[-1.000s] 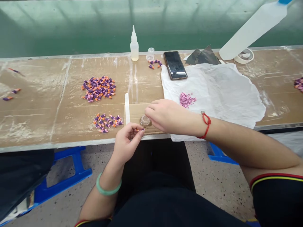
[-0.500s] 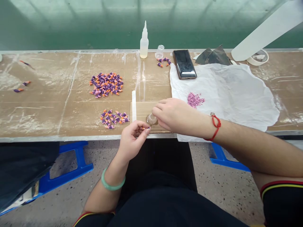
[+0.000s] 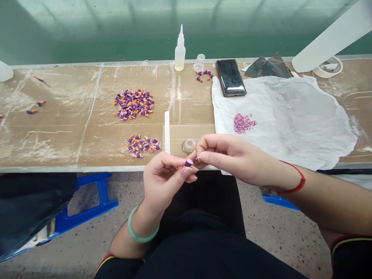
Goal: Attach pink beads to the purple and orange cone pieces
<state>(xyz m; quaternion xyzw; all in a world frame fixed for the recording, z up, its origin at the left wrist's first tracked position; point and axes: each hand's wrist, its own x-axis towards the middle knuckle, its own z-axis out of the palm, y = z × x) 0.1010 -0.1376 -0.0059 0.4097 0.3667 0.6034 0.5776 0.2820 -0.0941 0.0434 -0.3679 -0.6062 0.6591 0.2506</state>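
Note:
My left hand [image 3: 162, 178] pinches a small purple, pink and orange figurine [image 3: 188, 162] between thumb and fingers, its pink flat end turned up to the right. Close beside it, my right hand [image 3: 241, 159] is closed in a pinch on a tiny pink piece [image 3: 198, 158], just apart from the figurine. Beyond the fingertips a small clear dish [image 3: 189, 145] rests on a cardboard piece [image 3: 200, 130]. A loose group of similar figurines [image 3: 142, 145] lies left of my hands, with a denser pile [image 3: 134, 104] behind it. Tiny pink pieces [image 3: 243, 123] lie heaped on white paper [image 3: 290, 116].
A dropper bottle [image 3: 180, 54] stands at the back beside a clear cup [image 3: 199, 62]. A phone [image 3: 231, 77] lies partly on the paper. A white strip [image 3: 167, 131] crosses the cardboard's left side. A tape roll [image 3: 328, 68] sits back right; blue stools [image 3: 101, 193] are below.
My right hand has drawn back from the clear dish toward me and now holds a tiny pink piece near the figurine. My left hand has turned the figurine's pink end upward.

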